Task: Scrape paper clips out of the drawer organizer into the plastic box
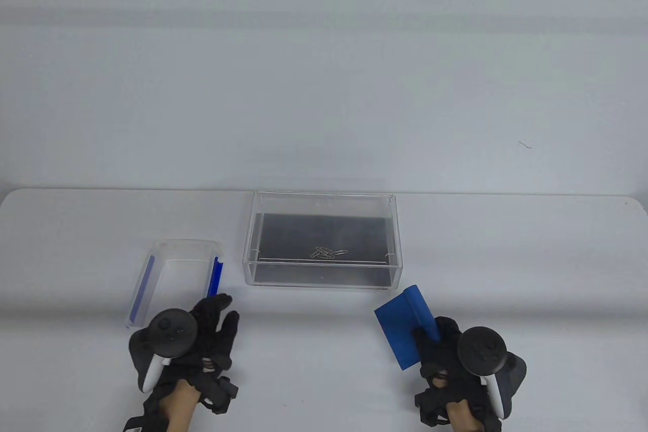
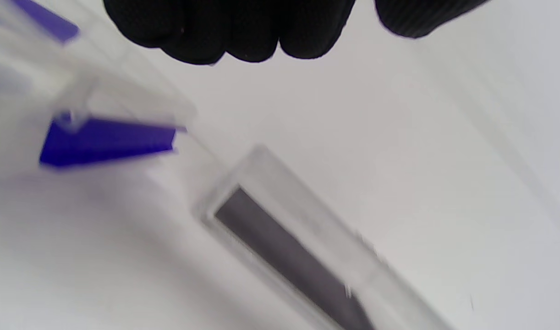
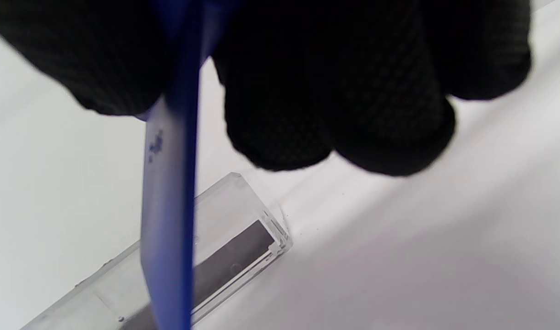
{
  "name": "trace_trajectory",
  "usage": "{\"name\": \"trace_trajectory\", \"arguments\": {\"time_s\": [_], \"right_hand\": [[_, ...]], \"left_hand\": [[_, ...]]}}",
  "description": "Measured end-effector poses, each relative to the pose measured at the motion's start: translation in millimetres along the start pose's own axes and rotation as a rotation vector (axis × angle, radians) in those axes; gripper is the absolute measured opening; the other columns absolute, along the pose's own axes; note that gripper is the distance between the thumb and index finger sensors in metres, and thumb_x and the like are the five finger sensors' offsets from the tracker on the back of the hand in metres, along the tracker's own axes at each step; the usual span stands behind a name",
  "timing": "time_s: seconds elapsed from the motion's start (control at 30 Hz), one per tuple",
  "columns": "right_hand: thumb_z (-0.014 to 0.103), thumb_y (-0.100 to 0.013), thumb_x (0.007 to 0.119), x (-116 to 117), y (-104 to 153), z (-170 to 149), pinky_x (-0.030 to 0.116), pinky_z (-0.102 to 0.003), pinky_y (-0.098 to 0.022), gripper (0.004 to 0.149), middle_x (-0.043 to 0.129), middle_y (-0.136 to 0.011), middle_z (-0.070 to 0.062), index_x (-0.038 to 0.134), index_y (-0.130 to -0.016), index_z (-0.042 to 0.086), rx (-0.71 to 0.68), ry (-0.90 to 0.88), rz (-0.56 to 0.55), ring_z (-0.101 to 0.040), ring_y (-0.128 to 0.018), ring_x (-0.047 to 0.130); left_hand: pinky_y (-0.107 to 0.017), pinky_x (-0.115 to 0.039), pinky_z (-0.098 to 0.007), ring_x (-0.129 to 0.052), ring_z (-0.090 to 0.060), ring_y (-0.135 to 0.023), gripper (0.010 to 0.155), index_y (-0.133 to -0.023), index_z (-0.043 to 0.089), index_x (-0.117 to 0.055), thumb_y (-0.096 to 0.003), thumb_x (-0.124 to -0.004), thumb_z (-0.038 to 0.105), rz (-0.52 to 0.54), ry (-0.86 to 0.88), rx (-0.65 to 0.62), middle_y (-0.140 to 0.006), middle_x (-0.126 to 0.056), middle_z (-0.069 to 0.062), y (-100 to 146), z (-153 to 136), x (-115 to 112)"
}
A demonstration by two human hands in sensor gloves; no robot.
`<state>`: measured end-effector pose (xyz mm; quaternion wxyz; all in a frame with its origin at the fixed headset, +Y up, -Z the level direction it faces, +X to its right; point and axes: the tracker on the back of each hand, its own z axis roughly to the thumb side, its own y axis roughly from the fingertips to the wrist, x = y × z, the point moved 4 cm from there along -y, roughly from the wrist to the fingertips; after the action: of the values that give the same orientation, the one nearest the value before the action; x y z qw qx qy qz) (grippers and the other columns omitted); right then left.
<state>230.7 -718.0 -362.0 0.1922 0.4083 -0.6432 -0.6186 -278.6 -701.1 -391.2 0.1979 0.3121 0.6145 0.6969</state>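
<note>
A clear drawer organizer (image 1: 324, 281) with a dark floor stands mid-table; several paper clips (image 1: 328, 252) lie in it near its front wall. A clear plastic box (image 1: 185, 245) with blue latches lies to its left. My left hand (image 1: 218, 314) is open at the box's near right corner, by the right blue latch (image 2: 106, 140), and holds nothing. My right hand (image 1: 430, 335) grips a blue scraper (image 1: 400, 328) in front of the organizer's right corner, above the table. The right wrist view shows the scraper (image 3: 170, 206) edge-on in front of the organizer (image 3: 229, 243).
The table is white with a rounded far edge (image 1: 324, 192), and a pale wall rises behind it. The organizer's corner (image 2: 284, 247) shows blurred in the left wrist view.
</note>
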Motion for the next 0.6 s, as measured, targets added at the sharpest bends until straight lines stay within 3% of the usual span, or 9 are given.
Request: {"name": "trace_trajectory", "arguments": {"time_s": [0.17,0.27,0.43,0.6], "right_hand": [[0.058,-0.036,0.084,1,-2,3,0.084,-0.041,-0.036,0.057,0.101,-0.047,0.002,0.075,-0.078,0.021,-0.032,0.018,0.005,-0.020,-0.028,0.100],[0.060,-0.035,0.084,2,-4,5,0.084,-0.041,-0.036,0.057,0.101,-0.047,0.002,0.077,-0.077,0.022,-0.052,0.045,0.006,-0.020,-0.028,0.100],[0.060,-0.035,0.084,1,-8,5,0.084,-0.040,-0.035,0.057,0.102,-0.046,0.002,0.077,-0.076,0.021,-0.053,0.072,0.001,-0.019,-0.026,0.100],[0.060,-0.035,0.083,-3,-11,2,0.085,-0.039,-0.033,0.058,0.103,-0.043,0.004,0.077,-0.076,0.019,-0.038,0.052,-0.008,-0.018,-0.024,0.101]], "left_hand": [[-0.067,-0.063,-0.052,-0.064,-0.042,-0.091,0.060,-0.095,0.017,-0.060,-0.0456,-0.067,0.050,0.178,0.014,0.166,-0.098,-0.058,-0.011,-17,-36,58],[-0.070,-0.061,-0.051,-0.061,-0.040,-0.094,0.060,-0.096,0.018,-0.059,-0.0455,-0.068,0.050,0.196,-0.029,0.309,-0.100,-0.056,-0.009,-25,-65,79],[-0.075,-0.046,-0.053,-0.042,-0.041,-0.101,0.067,-0.100,0.019,-0.045,-0.0461,-0.069,0.051,0.105,-0.021,0.574,-0.105,-0.040,-0.008,-34,-116,85],[-0.077,-0.035,-0.056,-0.026,-0.043,-0.103,0.078,-0.103,0.018,-0.032,-0.0456,-0.071,0.055,-0.049,-0.018,0.725,-0.107,-0.026,-0.010,-39,-151,71]]}}
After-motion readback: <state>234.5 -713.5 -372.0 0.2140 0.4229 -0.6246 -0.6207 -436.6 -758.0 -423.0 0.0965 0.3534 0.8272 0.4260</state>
